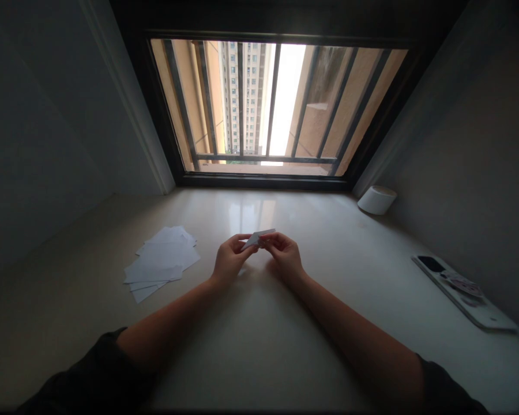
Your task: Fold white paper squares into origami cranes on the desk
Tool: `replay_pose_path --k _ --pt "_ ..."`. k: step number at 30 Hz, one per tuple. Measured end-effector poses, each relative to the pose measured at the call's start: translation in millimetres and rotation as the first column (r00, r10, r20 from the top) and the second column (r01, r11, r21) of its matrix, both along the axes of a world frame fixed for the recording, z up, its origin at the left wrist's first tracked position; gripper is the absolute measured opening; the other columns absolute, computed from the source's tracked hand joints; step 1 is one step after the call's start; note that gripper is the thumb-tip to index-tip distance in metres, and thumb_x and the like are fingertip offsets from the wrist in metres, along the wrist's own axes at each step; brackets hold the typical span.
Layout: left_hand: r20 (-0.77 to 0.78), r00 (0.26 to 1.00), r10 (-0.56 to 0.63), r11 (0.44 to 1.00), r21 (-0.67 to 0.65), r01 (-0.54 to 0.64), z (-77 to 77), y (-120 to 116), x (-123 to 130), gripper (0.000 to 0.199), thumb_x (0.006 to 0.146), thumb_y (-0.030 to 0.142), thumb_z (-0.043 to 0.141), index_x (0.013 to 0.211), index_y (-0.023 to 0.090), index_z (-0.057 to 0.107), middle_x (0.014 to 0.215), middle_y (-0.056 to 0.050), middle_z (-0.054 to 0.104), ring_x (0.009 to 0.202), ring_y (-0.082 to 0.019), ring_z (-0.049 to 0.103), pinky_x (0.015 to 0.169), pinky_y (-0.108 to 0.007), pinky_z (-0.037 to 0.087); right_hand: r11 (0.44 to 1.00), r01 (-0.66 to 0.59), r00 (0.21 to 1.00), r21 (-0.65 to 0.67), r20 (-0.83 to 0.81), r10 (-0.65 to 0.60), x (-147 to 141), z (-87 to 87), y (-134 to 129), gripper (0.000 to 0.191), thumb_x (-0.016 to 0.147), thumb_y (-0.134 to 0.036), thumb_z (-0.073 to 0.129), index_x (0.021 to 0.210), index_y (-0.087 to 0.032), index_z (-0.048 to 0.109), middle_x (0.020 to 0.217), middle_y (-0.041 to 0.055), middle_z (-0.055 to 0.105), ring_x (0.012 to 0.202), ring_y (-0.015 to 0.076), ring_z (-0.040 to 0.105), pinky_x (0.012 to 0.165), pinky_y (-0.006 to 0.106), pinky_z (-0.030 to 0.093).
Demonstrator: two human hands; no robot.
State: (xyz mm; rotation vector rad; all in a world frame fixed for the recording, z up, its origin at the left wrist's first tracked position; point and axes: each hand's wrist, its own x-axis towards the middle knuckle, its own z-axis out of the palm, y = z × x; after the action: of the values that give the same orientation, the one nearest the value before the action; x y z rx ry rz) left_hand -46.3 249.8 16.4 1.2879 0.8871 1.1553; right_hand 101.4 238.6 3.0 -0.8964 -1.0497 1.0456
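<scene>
Between my two hands, above the pale sill, is a small folded piece of white paper (256, 237). My left hand (232, 255) pinches its left side between thumb and fingers. On the other side, my right hand (285, 251) grips the right edge, fingertips close to those of the left. The paper is tilted, and the fingers cover part of it. Left of my left hand, a loose, fanned pile of white paper sheets (162, 262) lies flat on the surface.
A pale, glossy sill (251, 357) spreads under my arms. At the back stands a dark-framed window (263, 183) with bars outside. A white rounded object (377, 200) sits in the back right corner. Along the right wall lies a phone in a pale case (462, 294).
</scene>
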Motion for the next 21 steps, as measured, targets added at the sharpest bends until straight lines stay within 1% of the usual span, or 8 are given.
replay_pose_path --k 3,6,9,12,17,21 --pt "0.034 0.999 0.026 1.000 -0.017 -0.026 -0.9 0.4 1.4 0.038 0.064 0.033 0.076 0.094 0.013 0.064 0.082 -0.007 0.072 0.080 -0.021 0.068 0.081 -0.035 0.051 1.000 0.002 0.999 0.003 0.035 -0.002 -0.6 -0.3 -0.6 0.019 0.065 -0.030 0.075 0.076 -0.021 0.063 0.078 0.0013 0.068 0.074 0.0179 0.064 0.075 0.035 0.051" --pt "0.058 0.998 0.025 1.000 -0.018 -0.024 -1.5 0.8 2.4 0.038 0.063 0.033 0.077 0.092 0.013 0.063 0.081 -0.006 0.072 0.080 -0.020 0.068 0.081 -0.035 0.050 0.999 -0.035 0.997 -0.001 -0.073 0.035 -2.1 1.6 -1.7 0.030 0.062 -0.028 0.078 0.074 -0.023 0.050 0.072 -0.0025 0.067 0.068 0.0163 0.064 0.071 0.033 0.051" --pt "0.041 0.999 0.017 1.000 -0.021 -0.016 -2.3 1.2 2.4 0.037 0.063 0.032 0.077 0.092 0.013 0.063 0.080 -0.006 0.072 0.080 -0.020 0.067 0.081 -0.034 0.050 0.996 -0.086 0.981 -0.025 -0.176 0.081 -3.2 3.7 -2.7 0.041 0.060 -0.027 0.079 0.075 -0.024 0.042 0.068 -0.0044 0.067 0.067 0.0159 0.064 0.072 0.033 0.050" --pt "0.029 1.000 0.005 1.000 -0.022 -0.005 -3.5 1.9 1.8 0.036 0.064 0.032 0.076 0.092 0.014 0.063 0.081 -0.006 0.072 0.081 -0.020 0.067 0.081 -0.035 0.050 0.993 -0.100 0.972 -0.063 -0.221 0.084 -2.7 2.7 -2.0 0.045 0.057 -0.026 0.080 0.075 -0.024 0.039 0.065 -0.0051 0.067 0.066 0.0153 0.064 0.072 0.032 0.049" --pt "0.014 1.000 0.005 0.999 -0.034 -0.005 -3.0 2.8 1.3 0.039 0.063 0.033 0.076 0.095 0.014 0.064 0.076 -0.005 0.071 0.077 -0.020 0.067 0.079 -0.034 0.051 0.992 -0.076 0.973 -0.100 -0.223 0.052 -0.9 -1.0 0.7 0.047 0.055 -0.029 0.081 0.071 -0.023 0.038 0.056 -0.0082 0.060 0.056 0.0126 0.059 0.065 0.029 0.048" --pt "-0.005 1.000 0.009 0.999 -0.043 -0.009 -0.2 2.5 1.2 0.042 0.063 0.031 0.076 0.099 0.014 0.065 0.073 -0.005 0.071 0.076 -0.020 0.067 0.079 -0.035 0.051 0.991 -0.081 0.977 -0.109 -0.205 0.057 0.0 0.0 1.6 0.046 0.056 -0.033 0.080 0.071 -0.023 0.038 0.060 -0.0065 0.062 0.057 0.0133 0.060 0.064 0.029 0.047"
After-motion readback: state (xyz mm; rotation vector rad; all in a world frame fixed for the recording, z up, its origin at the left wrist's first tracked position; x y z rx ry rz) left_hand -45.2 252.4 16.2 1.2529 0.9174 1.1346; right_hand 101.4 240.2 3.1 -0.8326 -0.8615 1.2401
